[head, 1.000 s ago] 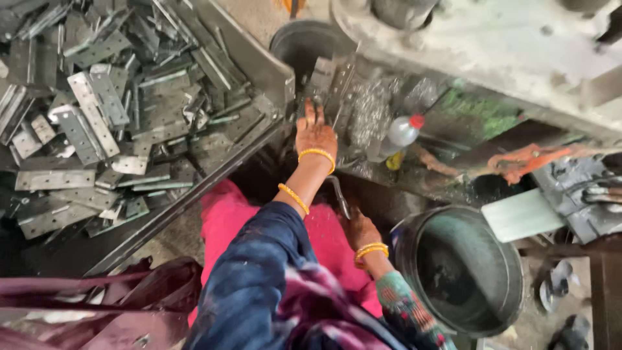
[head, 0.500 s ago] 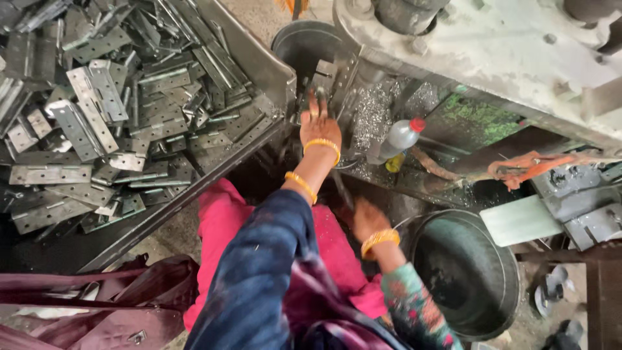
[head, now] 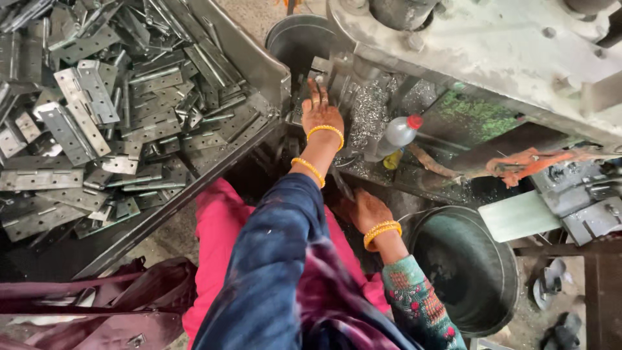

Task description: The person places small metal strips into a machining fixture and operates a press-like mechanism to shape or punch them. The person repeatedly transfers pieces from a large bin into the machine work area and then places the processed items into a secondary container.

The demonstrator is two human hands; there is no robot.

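Flat grey metal hinge plates, long and narrow with small screw holes, lie heaped in a wide steel tray that fills the upper left of my head view, and one more small grey metal piece seems to sit on the machine bed straight ahead, just past my left hand's fingertips. I see my left hand stretched forward and up from my lap, fingers spread and flat, touching or nearly touching that piece; I cannot tell whether it grips anything. My right hand sits lower and closer to my body, curled around a dark slim metal handle that slants up and to the left toward the machine. The heaped plates lie well apart to the left of both hands, their long axes pointing every way, and my left hand is clearly the nearer one to them. The bed is strewn with bright metal shavings, and a clear plastic bottle with a red cap lies tilted just to the right of my left wrist. A round dark metal bucket stands beside my right forearm, lower right, and another round dark bin stands beyond the tray's corner. Both wrists carry yellow bangles.
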